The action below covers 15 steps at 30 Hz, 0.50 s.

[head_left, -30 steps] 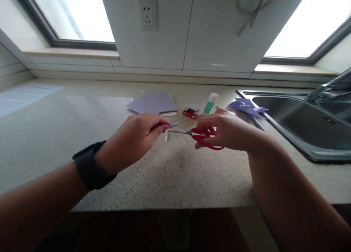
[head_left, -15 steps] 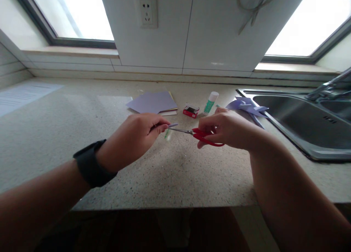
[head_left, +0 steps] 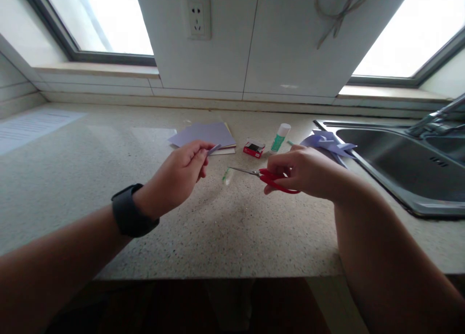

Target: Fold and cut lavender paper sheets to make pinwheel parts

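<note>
Head view: a slim purple paper piece is jutting, tilted up to the right, from the left hand, above the countertop. Thumb and forefinger are pinching it with no gap showing; the other fingers are curling beneath. The right hand is gripping red-handled scissors, fingers bending around the handles, knuckles facing up; the blades are pointing left, apart from the paper. The left wrist, wearing a black band, is lining up with its forearm, while the right forearm is slanting in from lower right, its wrist bending leftward. Beyond the hands, a red box and a white-capped tube are resting near purple sheets.
</note>
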Available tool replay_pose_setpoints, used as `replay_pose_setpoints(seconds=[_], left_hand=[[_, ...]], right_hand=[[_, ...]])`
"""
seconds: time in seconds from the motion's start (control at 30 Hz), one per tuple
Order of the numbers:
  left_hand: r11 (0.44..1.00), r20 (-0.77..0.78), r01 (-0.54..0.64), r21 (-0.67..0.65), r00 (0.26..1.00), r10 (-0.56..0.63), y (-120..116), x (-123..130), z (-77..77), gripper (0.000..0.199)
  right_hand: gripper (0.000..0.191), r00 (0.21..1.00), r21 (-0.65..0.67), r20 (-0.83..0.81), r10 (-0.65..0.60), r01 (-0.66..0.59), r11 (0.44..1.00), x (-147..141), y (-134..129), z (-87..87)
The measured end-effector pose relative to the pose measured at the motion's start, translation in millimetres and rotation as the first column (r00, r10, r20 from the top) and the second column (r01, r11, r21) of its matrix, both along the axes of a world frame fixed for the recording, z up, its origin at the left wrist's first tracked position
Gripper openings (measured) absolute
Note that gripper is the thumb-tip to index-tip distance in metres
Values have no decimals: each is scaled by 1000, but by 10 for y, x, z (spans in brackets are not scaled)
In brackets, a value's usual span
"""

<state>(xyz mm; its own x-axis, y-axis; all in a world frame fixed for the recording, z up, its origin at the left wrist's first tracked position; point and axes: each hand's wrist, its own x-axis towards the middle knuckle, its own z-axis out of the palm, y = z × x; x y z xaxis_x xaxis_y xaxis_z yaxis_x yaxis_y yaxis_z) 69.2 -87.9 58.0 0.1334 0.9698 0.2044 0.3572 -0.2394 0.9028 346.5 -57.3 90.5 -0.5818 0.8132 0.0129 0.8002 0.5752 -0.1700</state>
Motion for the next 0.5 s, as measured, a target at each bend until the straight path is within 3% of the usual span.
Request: replay_pose_setpoints(seconds=[0.07,0.17,0.3,0.5], left_hand=[[992,185,30,-126,983,-6,21,23,-61,27],[960,283,137,-244,957,-65,2,59,-120,32],[946,201,224,-236,963,-178,-37,85,-190,47],[947,124,209,-243,975,-183,-27,83,-263,67]], right_hand=[[14,1000,-3,-3,2,-2,1000,8,-2,1],[17,1000,-14,-20,8,-8,1000,28,1,-12],[20,997,-14,-74,26,-27,1000,43,4,-35],[25,990,-36,-119,80,-85,996,27,-15,-31]])
